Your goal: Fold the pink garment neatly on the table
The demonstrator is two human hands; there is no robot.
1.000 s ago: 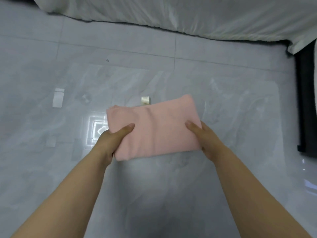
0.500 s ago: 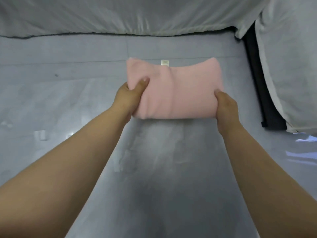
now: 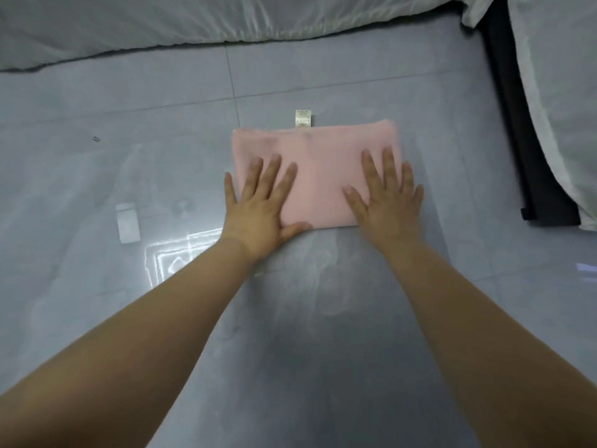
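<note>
Left grip (image 3: 258, 202) and right grip (image 3: 386, 202), fingers straight, press the folded pink garment (image 3: 323, 156) beneath them; sliding off could skew its layers on the glossy floor (image 3: 323, 318).

So the folded garment (image 3: 318, 169) lies flat on the tiled surface (image 3: 129, 163) dead centre, its label (image 3: 303, 118) poking out past the far edge at 12 o'clock. The left hand (image 3: 261, 202) lies flat on the garment's 8 o'clock corner, the right hand (image 3: 387, 198) on the 4 o'clock one. A draped sheet (image 3: 161, 24) runs behind it all at 12, and a dark strip (image 3: 529, 156) sits off at 3 with more cloth (image 3: 565, 92) just beyond it.
</note>
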